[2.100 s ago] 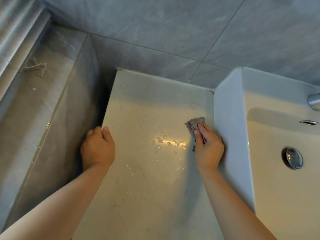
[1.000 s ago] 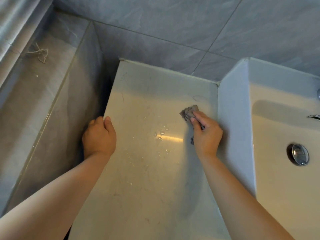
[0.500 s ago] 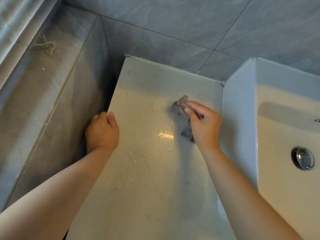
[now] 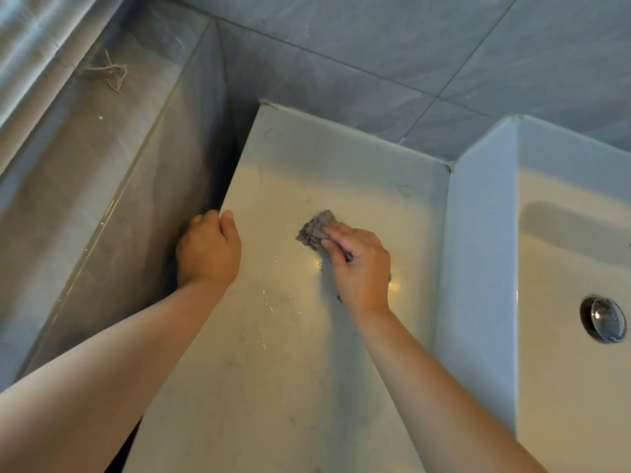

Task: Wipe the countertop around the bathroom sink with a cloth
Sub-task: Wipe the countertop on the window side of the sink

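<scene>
Fingers of the right hand press a small grey cloth flat against the counter, roughly midway between its left edge and the sink wall. The hand is closed down over the cloth, so only a crumpled corner pokes out beyond the fingertips, toward the back of the counter; a dark sliver of it also peeks out under the heel of the hand.

The left hand is curled over the counter's left edge, thumb on top, the other fingers wrapped down the side out of sight. It grips the edge itself and nothing else. Both forearms are bare and reach in from the near side.

Between the two hands and a little nearer, the pale stone-look top carries scattered water droplets and a bright glint of light just beside the right hand. Thin dark hair-like marks lie toward the back left corner.

Against the counter's right edge rises the white side wall of the basin, with a chrome drain stopper in its bowl. Grey wall tiles run along the back edge, and off the left edge a lower grey tiled ledge holds a tangle of pale thread.
</scene>
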